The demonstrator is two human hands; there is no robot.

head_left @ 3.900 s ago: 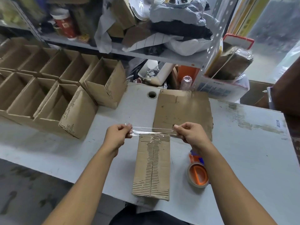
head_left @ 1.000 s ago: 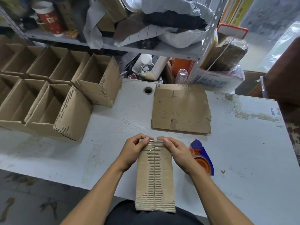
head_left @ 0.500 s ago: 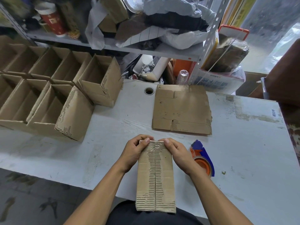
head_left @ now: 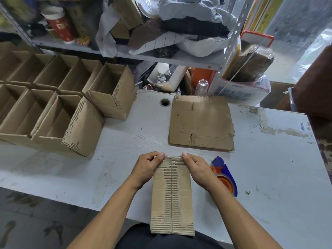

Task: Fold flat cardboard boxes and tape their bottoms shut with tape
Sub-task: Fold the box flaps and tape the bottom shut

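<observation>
A folded cardboard box (head_left: 172,198) stands bottom-up at the table's near edge, its two flaps meeting in a centre seam. A strip of clear tape (head_left: 171,159) crosses the far end of that bottom. My left hand (head_left: 146,168) grips the box's far left corner, thumb on top at the tape. My right hand (head_left: 196,168) grips the far right corner the same way. An orange and blue tape dispenser (head_left: 224,177) lies on the table just right of my right wrist. A flat unfolded box (head_left: 201,123) lies further back.
Several folded open boxes (head_left: 79,126) lie on their sides in rows at the left of the white table (head_left: 269,168). A cable hole (head_left: 165,102) sits near the back edge. Behind it a cluttered metal shelf (head_left: 161,58) and a white carton (head_left: 239,92) stand.
Earlier I held the tape strip stretched in the air above the box's far end. Since then it has come down onto the box, and both hands have stayed at the far corners.
</observation>
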